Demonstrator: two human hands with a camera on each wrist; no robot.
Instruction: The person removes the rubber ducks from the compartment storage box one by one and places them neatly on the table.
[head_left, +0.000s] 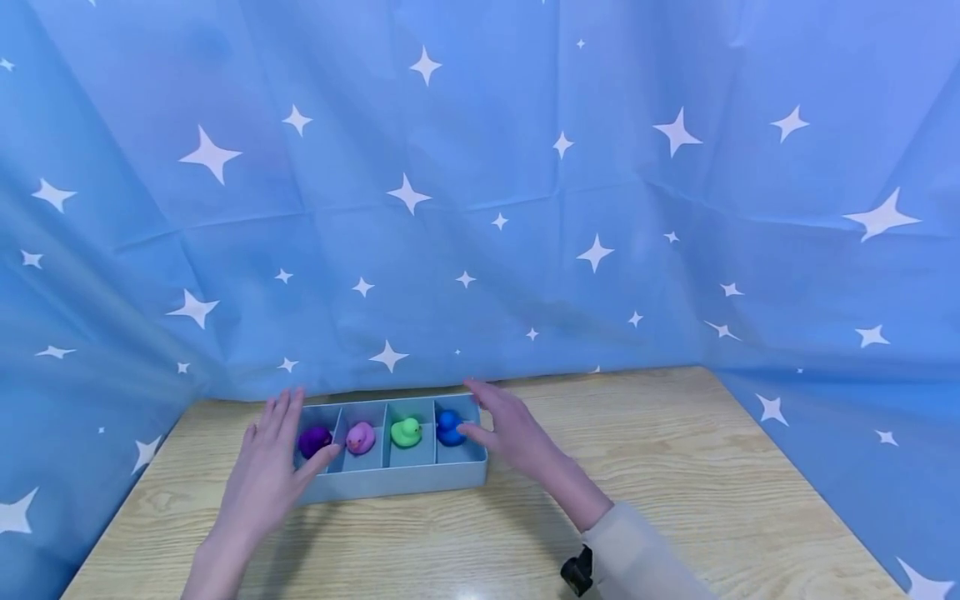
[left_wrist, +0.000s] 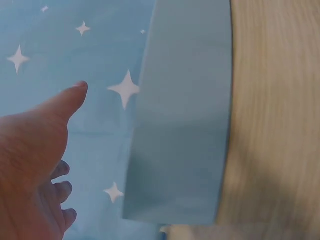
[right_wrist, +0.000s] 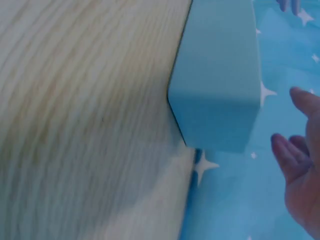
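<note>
A long grey-blue box [head_left: 405, 481] with divided compartments lies across the table. From left to right it holds a purple rubber duck [head_left: 314, 441], a pink rubber duck [head_left: 361, 438], a green rubber duck [head_left: 407, 432] and a blue rubber duck [head_left: 449, 427], one per compartment. My left hand [head_left: 266, 475] is at the box's left end, fingers extended, its thumb overlapping the purple duck's compartment in the head view. At the right end is my right hand [head_left: 517, 429], thumb and fingers spread beside the blue duck. In the wrist views both hands show apart from the box's walls, holding nothing.
The wooden table [head_left: 637, 450] reaches back to a blue curtain [head_left: 495, 167] with white stars, which also hangs along both sides. A small black object [head_left: 577, 572] sits at the right sleeve's cuff.
</note>
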